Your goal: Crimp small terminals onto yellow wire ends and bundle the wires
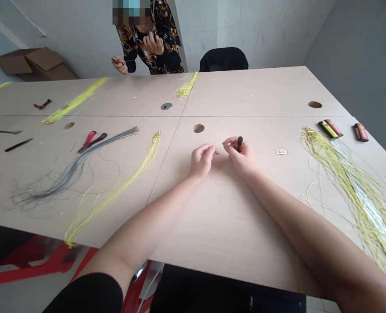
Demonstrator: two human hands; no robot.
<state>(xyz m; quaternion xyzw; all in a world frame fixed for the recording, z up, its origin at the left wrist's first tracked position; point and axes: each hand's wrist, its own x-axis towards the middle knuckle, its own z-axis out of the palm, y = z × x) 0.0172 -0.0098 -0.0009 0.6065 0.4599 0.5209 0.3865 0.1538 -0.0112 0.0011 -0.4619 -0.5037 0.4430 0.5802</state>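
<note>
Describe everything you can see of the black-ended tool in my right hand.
The black-ended tool stands up from your right hand, gripped by the fingers. Its visible end is dark, narrow and rounded, apparently plastic, with a little orange-red showing below. The fingers hide the rest, so its working end and exact type can't be told. It's above the pale, wood-look table.

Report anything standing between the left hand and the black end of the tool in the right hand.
The fingertips of the right hand stand between the left hand and the black end of the tool. Beyond them, nothing visible clearly blocks the way.
</note>
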